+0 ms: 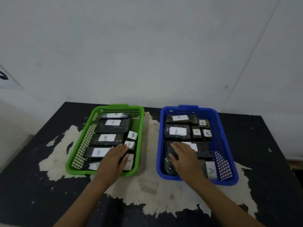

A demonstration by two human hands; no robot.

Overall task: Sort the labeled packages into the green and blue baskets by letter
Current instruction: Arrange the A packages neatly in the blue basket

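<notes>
While left grip, right grip lie flat-fingered: green basket, B packages; blue basket, A packages.

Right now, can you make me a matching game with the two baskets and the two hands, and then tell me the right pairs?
Things:
1. green basket
2. blue basket
3. left hand
4. right hand

Matches:
a. lies flat, fingers straight, inside the blue basket
b. holds packages marked B
c. lies flat, fingers straight, inside the green basket
d. holds packages marked A

Right pairs: 1-b, 2-d, 3-c, 4-a.
</notes>
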